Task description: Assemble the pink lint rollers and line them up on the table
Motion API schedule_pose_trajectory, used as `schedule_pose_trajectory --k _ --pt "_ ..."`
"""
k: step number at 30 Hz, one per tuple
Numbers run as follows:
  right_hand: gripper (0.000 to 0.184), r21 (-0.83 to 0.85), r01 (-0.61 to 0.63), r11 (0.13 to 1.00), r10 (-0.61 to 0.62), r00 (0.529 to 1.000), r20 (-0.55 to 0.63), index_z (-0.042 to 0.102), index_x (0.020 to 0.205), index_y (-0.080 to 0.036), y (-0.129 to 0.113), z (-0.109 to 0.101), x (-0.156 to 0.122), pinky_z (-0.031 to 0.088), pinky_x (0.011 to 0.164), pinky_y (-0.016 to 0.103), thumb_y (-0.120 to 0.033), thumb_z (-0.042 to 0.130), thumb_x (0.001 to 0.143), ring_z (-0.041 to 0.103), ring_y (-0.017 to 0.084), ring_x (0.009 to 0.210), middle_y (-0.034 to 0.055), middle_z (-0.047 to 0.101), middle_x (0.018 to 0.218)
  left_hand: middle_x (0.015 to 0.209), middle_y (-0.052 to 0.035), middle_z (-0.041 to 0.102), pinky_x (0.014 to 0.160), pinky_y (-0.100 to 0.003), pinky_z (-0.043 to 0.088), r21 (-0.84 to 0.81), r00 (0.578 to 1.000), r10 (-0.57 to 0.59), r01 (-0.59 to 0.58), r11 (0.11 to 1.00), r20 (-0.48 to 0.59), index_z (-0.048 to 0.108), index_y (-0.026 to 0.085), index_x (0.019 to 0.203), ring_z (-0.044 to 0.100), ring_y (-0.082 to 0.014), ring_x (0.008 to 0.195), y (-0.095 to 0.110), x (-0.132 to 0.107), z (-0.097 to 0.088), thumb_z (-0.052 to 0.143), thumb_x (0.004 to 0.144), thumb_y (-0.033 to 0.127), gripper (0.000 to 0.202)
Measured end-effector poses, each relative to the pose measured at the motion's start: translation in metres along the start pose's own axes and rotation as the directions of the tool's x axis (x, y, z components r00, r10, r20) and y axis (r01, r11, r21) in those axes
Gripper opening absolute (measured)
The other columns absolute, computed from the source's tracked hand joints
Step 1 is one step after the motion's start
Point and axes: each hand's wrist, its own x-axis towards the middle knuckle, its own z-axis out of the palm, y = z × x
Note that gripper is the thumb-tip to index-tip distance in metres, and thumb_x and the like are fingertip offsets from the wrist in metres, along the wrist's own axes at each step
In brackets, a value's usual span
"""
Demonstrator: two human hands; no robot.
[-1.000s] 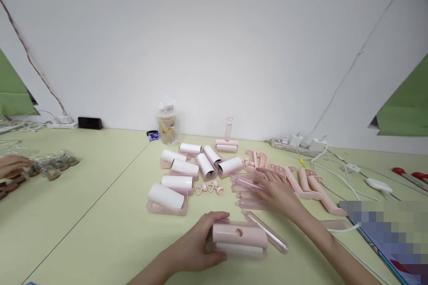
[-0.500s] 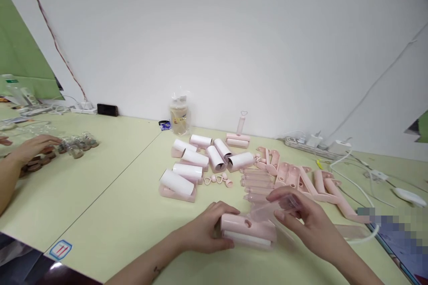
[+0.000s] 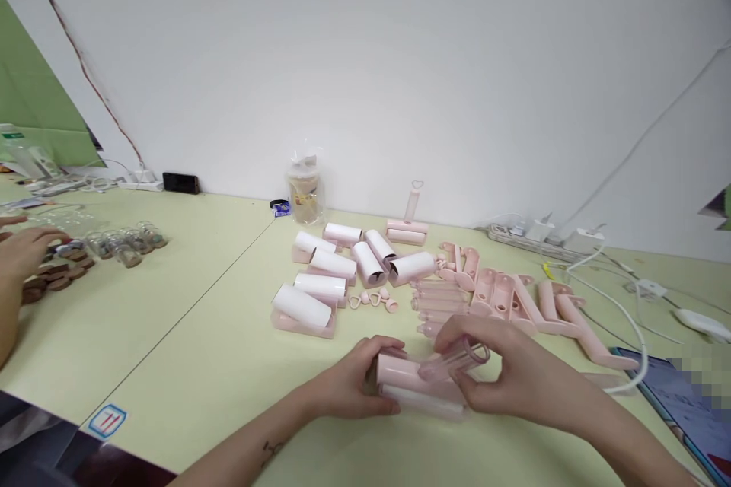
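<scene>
My left hand [image 3: 365,380] is closed round the left end of a pink lint roller head [image 3: 403,370], which lies near the front of the table with a white roll inside. My right hand [image 3: 491,365] grips a clear pink tube handle [image 3: 457,359] between thumb and fingers. The tube is tilted, its lower end against the top of the head where the hole was visible; its open end points up and right. Several similar clear handles [image 3: 439,297] lie just beyond my right hand. Small pink heart-loop caps [image 3: 374,298] lie beyond the head.
White rolls on pink covers [image 3: 320,291] lie mid-table, with pink casings [image 3: 508,300] to the right. An assembled lint roller [image 3: 406,228] stands by the wall. A power strip [image 3: 525,242], white cable [image 3: 636,335] and phone [image 3: 674,411] are rightward. At left, another person's hand [image 3: 28,247] works near glass domes [image 3: 122,243].
My right hand has turned the clear handle and brought its end down onto the head, covering the hole. My left hand still holds the head. The other person's hand has shifted left.
</scene>
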Motion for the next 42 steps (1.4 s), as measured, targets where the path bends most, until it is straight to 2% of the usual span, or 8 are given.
schedule_pose_trajectory --k 14,20,23,26,32,36,39,42 --pt "0.01 0.04 -0.088 0.995 0.085 0.994 0.072 0.062 0.074 -0.022 -0.019 0.0 0.009 0.047 0.059 0.026 -0.019 0.053 0.072 0.06 0.017 0.065 -0.0004 0.065 0.068 0.124 -0.0077 0.047 0.096 -0.039 0.036 -0.045 1.0 -0.01 0.009 0.999 -0.017 0.039 0.025 0.123 0.044 -0.0251 0.114 0.0 -0.001 0.0 0.071 0.062 0.018 0.069" --pt "0.044 0.241 -0.107 0.965 0.069 0.984 0.162 0.05 0.12 -0.029 0.014 -0.005 0.017 0.047 0.076 0.03 -0.037 0.056 0.077 0.059 0.022 0.098 0.0034 0.062 0.114 0.125 -0.0077 0.048 0.096 -0.038 0.036 0.04 1.0 -0.021 0.02 0.999 0.024 0.039 0.024 0.125 0.045 -0.0256 0.114 0.004 -0.003 -0.005 0.072 0.062 0.023 0.071" --pt "0.04 0.211 -0.131 0.969 0.131 0.991 0.011 0.06 0.097 -0.021 0.032 0.009 0.045 0.046 0.073 0.032 -0.045 0.029 0.09 0.061 0.021 0.087 0.0061 0.066 0.096 0.126 -0.0077 0.047 0.097 -0.037 0.035 0.072 0.999 -0.045 0.043 0.996 0.029 0.039 0.024 0.126 0.044 -0.0256 0.115 0.008 -0.004 -0.006 0.072 0.061 0.023 0.072" --pt "0.033 0.121 -0.188 0.975 0.196 0.979 -0.059 0.059 0.082 -0.016 0.039 0.035 0.075 0.044 0.067 0.035 -0.045 0.045 0.085 0.058 0.02 0.073 0.0048 0.063 0.079 0.127 -0.0077 0.046 0.098 -0.037 0.034 0.075 0.997 -0.068 0.066 0.995 0.026 0.039 0.023 0.125 0.043 -0.0257 0.116 0.011 -0.004 -0.006 0.071 0.06 0.021 0.072" --pt "0.021 0.119 -0.249 0.961 0.261 0.96 -0.101 0.057 0.096 -0.015 0.05 0.063 0.097 0.047 0.068 0.033 -0.033 0.053 0.086 0.058 0.014 0.074 0.0017 0.06 0.089 0.126 -0.0077 0.042 0.099 -0.037 0.032 0.09 0.991 -0.131 0.129 0.988 0.017 0.035 0.023 0.126 0.04 -0.0247 0.117 0.012 -0.002 -0.004 0.069 0.058 0.017 0.077" --pt "0.02 0.303 -0.231 0.925 0.277 0.954 -0.116 0.056 0.096 -0.014 0.056 0.047 0.089 0.046 0.061 0.03 -0.03 0.051 0.086 0.056 0.012 0.062 -0.0011 0.059 0.074 0.131 -0.0098 0.032 0.104 -0.043 0.024 0.163 0.989 -0.144 0.147 0.976 -0.03 0.032 0.022 0.127 0.026 -0.03 0.125 0.011 -0.003 -0.006 0.077 0.047 0.022 0.091" --pt "0.024 0.489 -0.162 0.857 0.244 0.963 -0.11 0.059 0.094 -0.013 0.055 0.025 0.076 0.045 0.058 0.029 -0.03 0.043 0.087 0.054 0.013 0.057 -0.0015 0.057 0.063 0.135 -0.0092 0.029 0.105 -0.043 0.02 0.17 0.993 -0.052 0.07 0.983 -0.11 0.028 0.024 0.129 0.023 -0.0293 0.128 0.025 -0.005 -0.009 0.069 0.063 0.033 0.079" --pt "0.031 0.645 -0.063 0.762 0.199 0.97 -0.141 0.061 0.097 -0.015 0.046 0.006 0.055 0.046 0.066 0.029 -0.037 0.042 0.087 0.057 0.014 0.066 0.0016 0.061 0.071 0.132 -0.0077 0.035 0.103 -0.042 0.023 0.213 0.987 0.037 -0.003 0.977 -0.156 0.028 0.028 0.129 0.028 -0.0263 0.125 0.054 0.001 -0.009 0.057 0.078 0.036 0.06"
